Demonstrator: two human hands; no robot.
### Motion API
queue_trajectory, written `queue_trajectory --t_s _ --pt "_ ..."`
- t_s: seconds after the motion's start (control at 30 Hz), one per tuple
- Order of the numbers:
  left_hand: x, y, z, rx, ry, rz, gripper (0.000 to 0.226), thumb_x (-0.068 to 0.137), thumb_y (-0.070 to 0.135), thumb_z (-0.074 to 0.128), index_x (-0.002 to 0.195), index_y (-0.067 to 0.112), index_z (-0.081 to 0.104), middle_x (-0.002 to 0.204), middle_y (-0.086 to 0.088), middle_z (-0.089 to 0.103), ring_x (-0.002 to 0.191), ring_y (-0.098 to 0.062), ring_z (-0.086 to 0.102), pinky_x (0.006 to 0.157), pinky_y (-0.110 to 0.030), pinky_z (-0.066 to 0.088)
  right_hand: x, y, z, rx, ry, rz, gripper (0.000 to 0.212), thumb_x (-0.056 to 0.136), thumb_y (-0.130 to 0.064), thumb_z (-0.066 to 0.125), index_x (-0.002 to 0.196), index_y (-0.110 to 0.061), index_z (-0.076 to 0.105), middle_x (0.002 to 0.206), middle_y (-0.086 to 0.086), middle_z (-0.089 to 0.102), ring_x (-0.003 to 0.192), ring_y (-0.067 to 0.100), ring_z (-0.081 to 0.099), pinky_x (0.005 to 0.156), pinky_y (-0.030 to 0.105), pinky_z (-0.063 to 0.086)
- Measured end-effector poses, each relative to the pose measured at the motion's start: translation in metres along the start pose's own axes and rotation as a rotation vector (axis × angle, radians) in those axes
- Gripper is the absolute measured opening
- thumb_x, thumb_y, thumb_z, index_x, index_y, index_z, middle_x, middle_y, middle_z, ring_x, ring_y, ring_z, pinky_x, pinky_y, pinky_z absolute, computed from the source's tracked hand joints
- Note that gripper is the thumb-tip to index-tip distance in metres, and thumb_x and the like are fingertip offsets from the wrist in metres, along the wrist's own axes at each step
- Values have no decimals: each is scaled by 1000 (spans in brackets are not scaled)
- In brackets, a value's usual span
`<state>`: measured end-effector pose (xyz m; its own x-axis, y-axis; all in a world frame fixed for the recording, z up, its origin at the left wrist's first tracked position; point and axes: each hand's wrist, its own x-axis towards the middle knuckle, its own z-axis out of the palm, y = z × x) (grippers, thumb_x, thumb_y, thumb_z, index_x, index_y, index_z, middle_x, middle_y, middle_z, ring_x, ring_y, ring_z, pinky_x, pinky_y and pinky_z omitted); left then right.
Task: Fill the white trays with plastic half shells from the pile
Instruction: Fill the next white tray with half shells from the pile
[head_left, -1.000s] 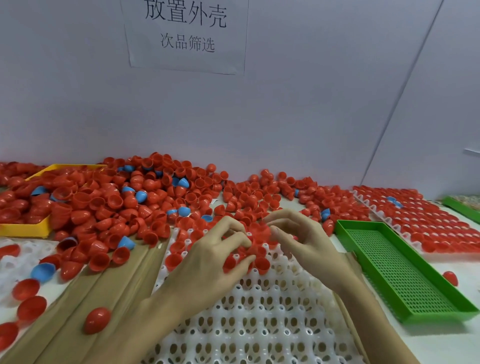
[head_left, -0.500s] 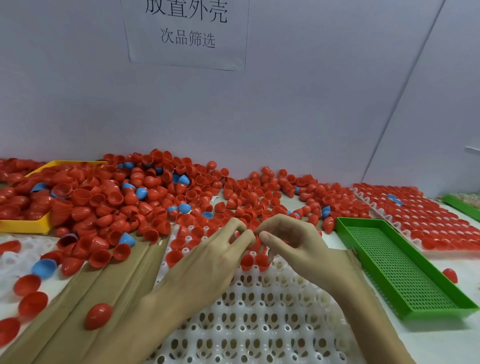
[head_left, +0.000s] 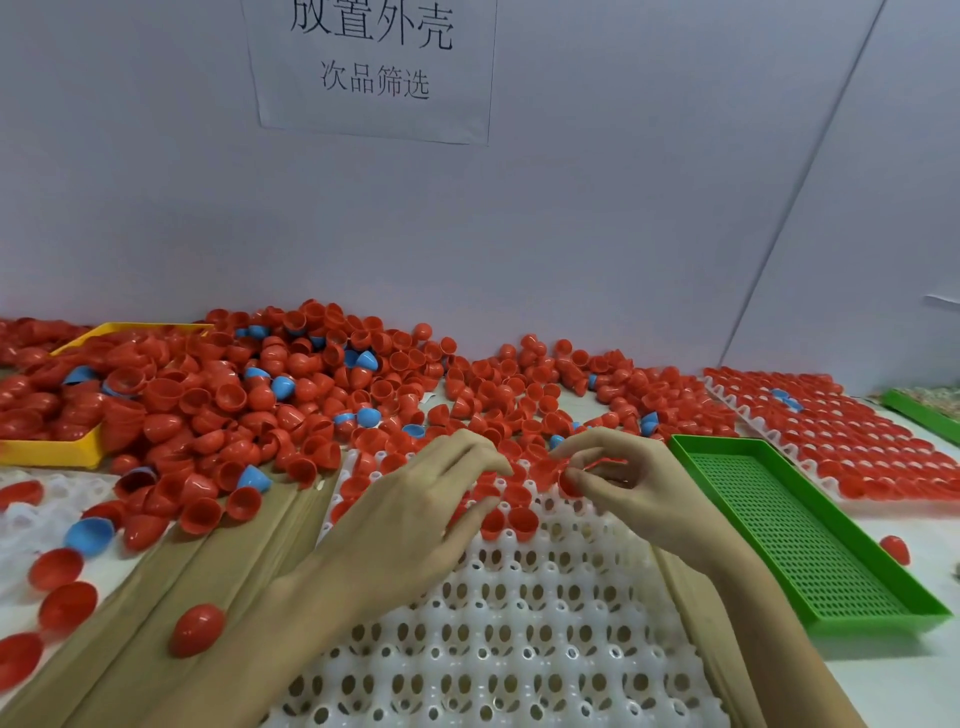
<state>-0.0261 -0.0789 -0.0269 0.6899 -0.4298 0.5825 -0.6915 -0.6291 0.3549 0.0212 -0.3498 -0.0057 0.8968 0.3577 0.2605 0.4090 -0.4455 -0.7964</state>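
Our right hand (head_left: 631, 480) pinches a red half shell (head_left: 571, 480) above the white tray (head_left: 519, 623); our left hand (head_left: 415, 512) curls over seated shells, grip hidden. We should turn it rim-up, press it into the next empty cell, then draw from the pile (head_left: 311, 395).

Your work surface is a white table (head_left: 924, 670) backed by a wall along its far edge. A pile of half shells (head_left: 291, 400), mostly red with a few blue, spreads along that far edge from the left side to past the middle. A yellow tray (head_left: 57, 451) sits at the far left, partly buried by the pile. Brown cardboard strips (head_left: 171, 587) lie at the near left, with a white tray (head_left: 519, 649) beside them at the near middle. A green mesh tray (head_left: 810, 540) lies right of it. A filled tray (head_left: 857, 441) occupies the far right corner.
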Motion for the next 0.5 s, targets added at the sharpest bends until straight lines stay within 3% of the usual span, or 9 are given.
queue_trajectory --t_s 0.13,0.2,0.33,0.5 --pt "-4 9 4 -175 -330 -3 60 94 71 57 147 51 38 153 38 23 145 11 26 109 -22 33 0 6 5 -214 9 18 19 96 -18 76 97 -36 79 84 -3 73 74 15 69 71 29 57" --pt "-6 16 7 -190 -428 21 66 89 79 57 147 55 38 153 41 22 144 14 22 109 -22 30 0 8 9 -254 45 14 21 95 -18 76 96 -38 78 81 -6 71 70 11 66 67 24 53" --pt "-7 22 6 -251 -557 12 56 90 74 61 140 54 51 147 42 38 140 18 30 114 -28 36 1 4 13 -310 113 -1 21 96 -16 73 100 -36 78 81 -9 73 75 5 67 64 17 51" --pt "-6 21 5 -281 -614 6 49 93 66 63 140 55 53 150 41 36 141 20 26 117 -29 34 0 0 22 -323 118 42 28 97 -6 64 102 -29 79 77 -2 71 64 17 65 62 31 57"
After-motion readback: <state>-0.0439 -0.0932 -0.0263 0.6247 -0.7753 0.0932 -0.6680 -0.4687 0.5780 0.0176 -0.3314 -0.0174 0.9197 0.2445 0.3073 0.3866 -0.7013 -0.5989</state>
